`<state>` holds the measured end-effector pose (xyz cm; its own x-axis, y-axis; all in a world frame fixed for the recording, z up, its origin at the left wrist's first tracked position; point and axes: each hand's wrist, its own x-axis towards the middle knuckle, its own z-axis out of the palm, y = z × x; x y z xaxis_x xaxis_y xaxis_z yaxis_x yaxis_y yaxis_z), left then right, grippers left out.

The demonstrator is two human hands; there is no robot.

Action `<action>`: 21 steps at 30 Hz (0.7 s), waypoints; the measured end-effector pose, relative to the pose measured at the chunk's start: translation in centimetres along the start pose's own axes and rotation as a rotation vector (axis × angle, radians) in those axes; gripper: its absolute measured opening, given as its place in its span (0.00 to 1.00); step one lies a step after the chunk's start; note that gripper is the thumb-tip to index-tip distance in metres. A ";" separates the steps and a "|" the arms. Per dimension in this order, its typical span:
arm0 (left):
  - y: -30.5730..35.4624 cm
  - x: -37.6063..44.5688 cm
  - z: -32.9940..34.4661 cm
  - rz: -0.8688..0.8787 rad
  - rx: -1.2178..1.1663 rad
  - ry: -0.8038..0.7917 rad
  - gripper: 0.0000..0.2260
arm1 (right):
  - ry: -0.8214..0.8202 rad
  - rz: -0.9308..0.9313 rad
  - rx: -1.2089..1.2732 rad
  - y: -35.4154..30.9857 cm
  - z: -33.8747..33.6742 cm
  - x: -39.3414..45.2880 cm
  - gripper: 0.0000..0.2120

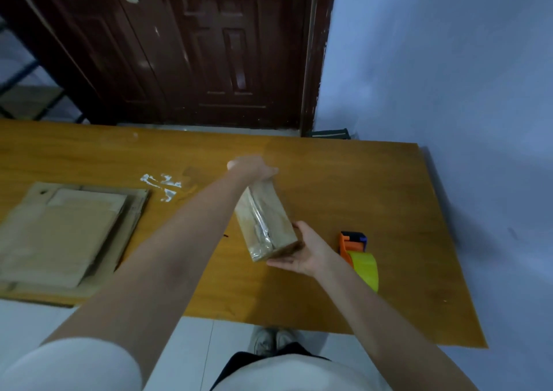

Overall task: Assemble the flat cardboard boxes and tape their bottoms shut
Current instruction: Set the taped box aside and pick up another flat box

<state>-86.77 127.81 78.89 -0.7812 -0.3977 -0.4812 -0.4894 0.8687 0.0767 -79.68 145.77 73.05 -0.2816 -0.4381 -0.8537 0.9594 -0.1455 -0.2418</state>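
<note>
With left hand [253, 167] clasping the far end of the small taped box [266, 220], with right hand [299, 256] flat and open under its near end. Probably light, empty; stiff at corners, dentable on faces, slick along tape. Better to hold by ends. Just right of right hand, tape dispenser [357, 256]; well left of left arm, flat cardboard stack [65, 235].

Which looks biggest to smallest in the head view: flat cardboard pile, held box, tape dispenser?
Largest: flat cardboard pile.
Next: taped box, though it is lifted nearer the camera, which flatters it.
Smallest: tape dispenser.
</note>
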 end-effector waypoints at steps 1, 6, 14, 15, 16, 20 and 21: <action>-0.6 -0.1 -0.5 -0.011 -0.050 -0.008 0.32 | 0.009 -0.022 -0.044 -0.6 0.4 0.0 0.23; -5.7 -1.3 -2.5 -0.125 -0.336 0.054 0.32 | 0.051 -0.157 -0.268 -3.5 3.8 0.7 0.16; -17.8 -7.8 -0.1 -0.385 -0.783 0.263 0.34 | 0.034 -0.390 -0.797 -1.8 12.7 3.3 0.38; -19.2 -9.0 0.4 -0.416 -0.824 0.287 0.35 | 0.013 -0.416 -0.855 -1.1 13.7 3.4 0.39; -20.6 -10.0 1.1 -0.435 -0.862 0.306 0.35 | -0.002 -0.450 -0.917 -0.4 14.7 3.6 0.39; -25.4 -14.2 3.1 -0.527 -0.952 0.355 0.31 | -0.120 -0.549 -1.062 2.9 18.3 4.2 0.33; -26.3 -15.0 3.5 -0.549 -0.970 0.370 0.30 | -0.153 -0.553 -1.074 3.7 19.1 4.3 0.32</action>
<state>-60.80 111.99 81.05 -0.3602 -0.8494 -0.3857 -0.7613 0.0286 0.6478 -77.68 126.34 77.28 -0.5871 -0.6599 -0.4689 0.2155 0.4309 -0.8763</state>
